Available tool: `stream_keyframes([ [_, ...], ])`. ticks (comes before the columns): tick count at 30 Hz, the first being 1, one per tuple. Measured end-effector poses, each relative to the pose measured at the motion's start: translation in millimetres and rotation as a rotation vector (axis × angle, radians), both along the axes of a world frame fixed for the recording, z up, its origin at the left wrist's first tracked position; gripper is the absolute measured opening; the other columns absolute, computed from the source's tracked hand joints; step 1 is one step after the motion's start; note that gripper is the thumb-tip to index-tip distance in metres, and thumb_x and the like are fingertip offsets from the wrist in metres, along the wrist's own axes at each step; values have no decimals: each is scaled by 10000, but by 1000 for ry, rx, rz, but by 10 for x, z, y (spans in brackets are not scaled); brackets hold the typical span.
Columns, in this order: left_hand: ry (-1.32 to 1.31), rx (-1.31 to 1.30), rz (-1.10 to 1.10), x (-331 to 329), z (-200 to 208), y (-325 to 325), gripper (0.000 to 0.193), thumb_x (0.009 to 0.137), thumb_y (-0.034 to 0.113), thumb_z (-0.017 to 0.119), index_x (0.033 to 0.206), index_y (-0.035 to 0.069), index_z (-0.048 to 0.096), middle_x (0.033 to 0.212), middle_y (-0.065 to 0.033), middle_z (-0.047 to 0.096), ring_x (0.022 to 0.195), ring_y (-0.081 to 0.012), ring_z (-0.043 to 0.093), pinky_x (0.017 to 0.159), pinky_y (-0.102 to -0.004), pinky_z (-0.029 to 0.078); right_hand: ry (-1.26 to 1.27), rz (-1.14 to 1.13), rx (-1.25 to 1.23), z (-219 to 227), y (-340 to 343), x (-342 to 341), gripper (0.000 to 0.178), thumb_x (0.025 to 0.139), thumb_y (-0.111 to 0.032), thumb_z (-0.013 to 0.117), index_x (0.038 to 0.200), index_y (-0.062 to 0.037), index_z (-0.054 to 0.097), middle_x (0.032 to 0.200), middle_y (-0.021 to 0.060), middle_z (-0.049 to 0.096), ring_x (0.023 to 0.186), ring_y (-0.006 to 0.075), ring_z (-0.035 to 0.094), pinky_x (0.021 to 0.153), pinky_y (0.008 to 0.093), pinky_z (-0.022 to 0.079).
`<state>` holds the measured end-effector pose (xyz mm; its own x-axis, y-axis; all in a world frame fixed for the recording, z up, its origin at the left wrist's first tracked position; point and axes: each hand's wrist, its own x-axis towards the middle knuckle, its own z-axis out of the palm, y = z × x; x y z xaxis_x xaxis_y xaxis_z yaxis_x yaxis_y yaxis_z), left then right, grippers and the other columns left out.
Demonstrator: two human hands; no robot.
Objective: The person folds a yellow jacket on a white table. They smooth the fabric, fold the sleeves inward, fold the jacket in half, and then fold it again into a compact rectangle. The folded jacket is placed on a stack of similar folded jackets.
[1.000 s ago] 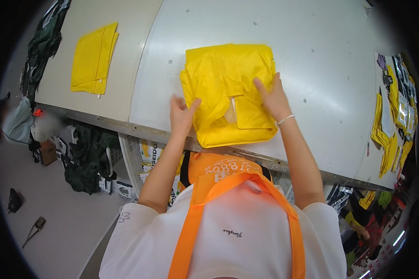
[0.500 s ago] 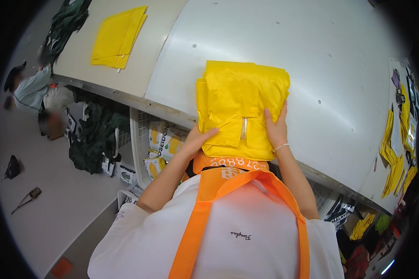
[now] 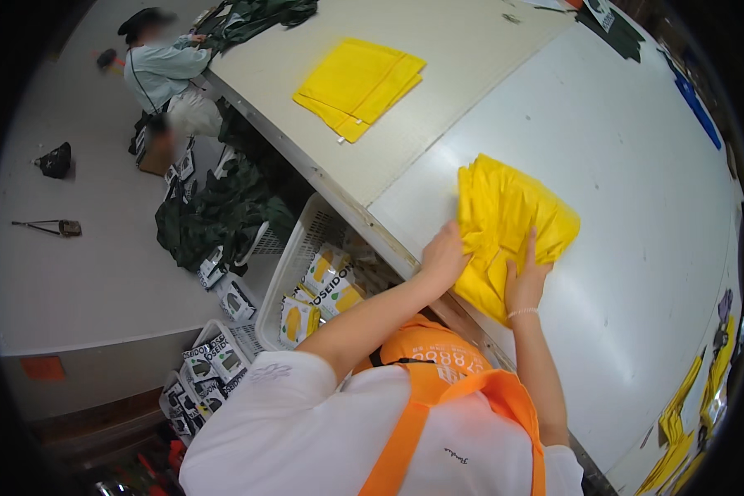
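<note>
A folded yellow raincoat (image 3: 517, 219) of shiny cloth lies creased and bunched at the near edge of the white worktable (image 3: 636, 273). At its left lower side, my left hand (image 3: 446, 258) is closed on the cloth edge. My right hand (image 3: 527, 285), with a thin bracelet at the wrist, rests on the near right part of the bundle. Its index finger is stretched out and the thumb stands apart from it. Some of the left fingertips are hidden by the folds.
Another folded yellow piece (image 3: 360, 87) lies farther left. Below the table edge, a white basket (image 3: 274, 285) holds packaged goods, with dark green garments (image 3: 215, 211) beside it. A co-worker (image 3: 161, 70) handles dark cloth at the far left. Yellow pieces (image 3: 678, 413) lie at right.
The view has swung to the right. The raincoat is turned and more crumpled, its pocket flap out of sight. My left hand has gone from lying on it to gripping its edge.
</note>
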<state>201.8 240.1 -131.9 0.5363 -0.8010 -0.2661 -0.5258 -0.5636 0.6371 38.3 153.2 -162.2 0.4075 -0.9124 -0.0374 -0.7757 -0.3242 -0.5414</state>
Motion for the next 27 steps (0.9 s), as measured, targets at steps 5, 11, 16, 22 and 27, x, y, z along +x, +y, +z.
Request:
stream_keyframes([
  [5,71,-65,-136,331,-66,-679,356,880,202,542,1155,5,431,1136,-223,537,1013,-402,533,795,-432,490,395,22,211,792,-555,1264,898,767,-614,558,1467,-231,146,1369,395,178,1203,488,368,990,430,341],
  [11,-63,-388,-639,245,-710,-802,424,821,333,560,1151,66,560,1127,-162,587,994,-322,578,832,-388,474,1104,235,-201,492,-679,1889,1003,692,-628,627,1468,-206,153,1415,363,154,1124,389,431,943,432,356],
  [16,-15,-86,-285,1845,-185,-954,263,778,304,599,725,52,655,683,-142,637,690,-335,624,614,-440,472,843,308,-208,368,-702,1757,972,668,-430,688,1452,-138,193,1329,350,308,1125,407,396,944,458,311],
  [22,-783,-141,87,3466,-899,-1344,532,872,316,532,1324,57,422,1415,-147,344,1305,-327,307,1051,-477,248,823,367,-36,473,-809,1812,980,663,-420,684,1454,-125,186,1256,338,372,1141,431,368,964,497,268],
  [27,-710,-35,-95,2663,-1160,-1295,607,875,379,517,1380,81,361,1462,-144,277,1347,-298,252,1086,-495,185,710,407,-75,496,-1031,1538,1009,639,-420,717,1445,-91,207,1145,248,448,1041,360,453,896,414,369],
])
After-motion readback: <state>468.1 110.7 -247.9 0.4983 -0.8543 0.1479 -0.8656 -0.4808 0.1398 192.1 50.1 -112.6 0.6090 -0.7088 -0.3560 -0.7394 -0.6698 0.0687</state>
